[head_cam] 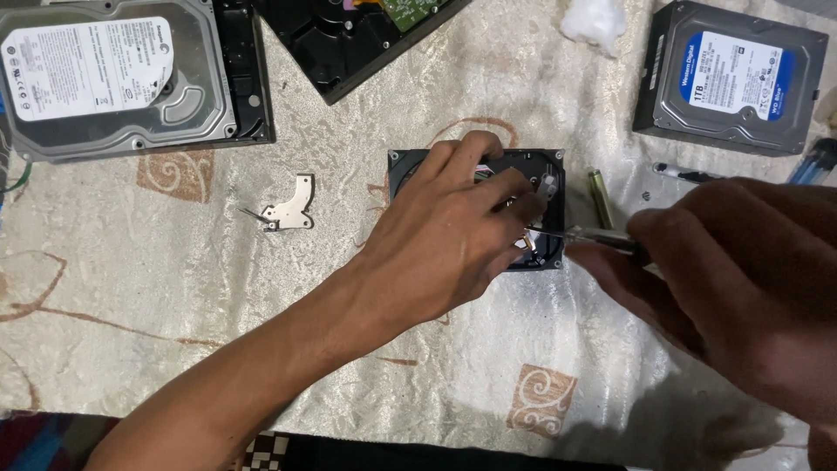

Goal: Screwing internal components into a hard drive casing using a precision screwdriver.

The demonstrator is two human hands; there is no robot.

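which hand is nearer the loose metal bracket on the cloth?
Left. The left hand rests on the open drive just right of the metal bracket; the right hand is farther right, holding a screwdriver.

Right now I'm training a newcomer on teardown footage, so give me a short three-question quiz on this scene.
1. True or false: the left hand rests on the opened hard drive.
2. What does the right hand hold? A) a screwdriver B) a hammer C) a cotton ball
3. Which loose part lies on the cloth left of the opened drive?

Key
1. True.
2. A: the screwdriver has its tip at the drive.
3. The small metal bracket.
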